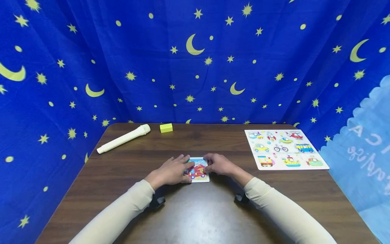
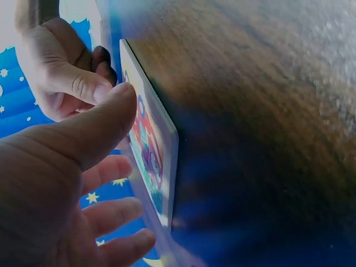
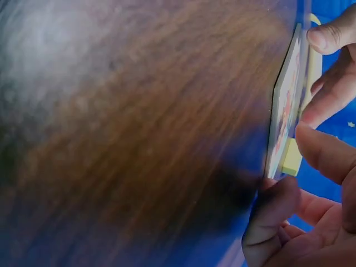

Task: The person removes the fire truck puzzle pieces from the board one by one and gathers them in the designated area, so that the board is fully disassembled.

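A small picture board (image 1: 199,172) lies on the table in front of me, showing a red fire engine with blue wheels. My left hand (image 1: 172,171) lies over its left side with fingers spread and mostly straight. In the left wrist view, that thumb (image 2: 125,100) reaches over the face of the board. At the board's right edge, my right hand (image 1: 220,164) has its fingers bent around the far corner. The right wrist view shows its curled index finger (image 3: 272,208) at the board's end and the thumb above the face. Part of the picture is hidden under the hands.
A vehicle picture board (image 1: 286,149) lies at the right of the wooden table (image 1: 195,217). At the back left are a cream-white stick (image 1: 123,139) with a thicker end and a yellow block (image 1: 166,127). A blue star-patterned curtain (image 1: 195,67) hangs behind the table.
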`<state>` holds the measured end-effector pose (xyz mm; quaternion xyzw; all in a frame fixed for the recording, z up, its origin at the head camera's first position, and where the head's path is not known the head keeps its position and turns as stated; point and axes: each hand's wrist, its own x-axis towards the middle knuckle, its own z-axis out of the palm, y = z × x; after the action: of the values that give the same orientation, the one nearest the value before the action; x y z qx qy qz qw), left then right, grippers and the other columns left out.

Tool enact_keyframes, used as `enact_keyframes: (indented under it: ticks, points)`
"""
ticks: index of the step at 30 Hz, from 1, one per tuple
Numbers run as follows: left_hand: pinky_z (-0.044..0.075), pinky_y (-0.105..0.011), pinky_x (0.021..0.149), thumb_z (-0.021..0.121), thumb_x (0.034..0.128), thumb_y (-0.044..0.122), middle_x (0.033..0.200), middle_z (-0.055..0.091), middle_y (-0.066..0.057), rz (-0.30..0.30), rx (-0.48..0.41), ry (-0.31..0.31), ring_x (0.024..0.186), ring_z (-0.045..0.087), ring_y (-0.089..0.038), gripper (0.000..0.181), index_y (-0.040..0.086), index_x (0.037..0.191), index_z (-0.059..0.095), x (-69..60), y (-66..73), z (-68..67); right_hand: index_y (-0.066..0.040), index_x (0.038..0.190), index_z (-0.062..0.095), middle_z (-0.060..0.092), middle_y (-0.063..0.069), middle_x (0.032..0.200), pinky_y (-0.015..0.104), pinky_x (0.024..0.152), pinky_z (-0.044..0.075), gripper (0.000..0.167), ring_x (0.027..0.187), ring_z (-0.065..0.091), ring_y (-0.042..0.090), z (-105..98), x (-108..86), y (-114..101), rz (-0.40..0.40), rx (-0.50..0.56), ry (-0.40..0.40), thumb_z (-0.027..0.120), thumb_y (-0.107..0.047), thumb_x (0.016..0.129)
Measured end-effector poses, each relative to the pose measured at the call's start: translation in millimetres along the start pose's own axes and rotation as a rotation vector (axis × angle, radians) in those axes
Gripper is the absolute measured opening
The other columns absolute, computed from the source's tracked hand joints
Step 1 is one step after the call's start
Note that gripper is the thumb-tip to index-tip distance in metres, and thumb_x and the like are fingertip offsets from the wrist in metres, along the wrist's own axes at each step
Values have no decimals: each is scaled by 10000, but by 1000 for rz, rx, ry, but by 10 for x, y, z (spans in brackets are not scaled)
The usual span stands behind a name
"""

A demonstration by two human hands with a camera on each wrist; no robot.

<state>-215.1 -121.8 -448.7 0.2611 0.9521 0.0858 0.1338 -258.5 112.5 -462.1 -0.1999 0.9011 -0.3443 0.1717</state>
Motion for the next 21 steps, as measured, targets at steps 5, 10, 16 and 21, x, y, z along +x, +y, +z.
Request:
enact_keyframes:
  ticks: [5,10,16,21]
  points:
    - [247,-619,1199,692,938,515,1636,360,-105,15,26,-6,1515,308,-350,670,221,1514,518,42,-14,33,7,1267,648,607,19,814,279,639,451,484,704,551,135,6,16,8,-28,-28,14,812,-135,834]
    - [265,-610,1196,687,942,515,1618,396,-101,19,43,-8,1502,340,-336,652,220,1502,535,71,-29,66,1,1227,655,606,12,811,274,631,445,440,705,548,129,17,17,23,-34,-2,11,811,-134,839]
    - [255,-623,1194,707,930,504,1611,403,-114,27,44,7,1493,354,-347,653,210,1491,548,73,-40,58,-1,1171,653,588,16,801,265,626,429,399,693,524,124,0,33,-12,-31,39,6,815,-126,829]
    - [254,-634,1189,706,928,510,1608,408,-111,38,45,17,1488,362,-347,656,212,1491,549,75,-48,73,1,1125,657,575,24,804,262,636,424,378,706,515,128,-5,49,7,-31,69,10,829,-85,799]
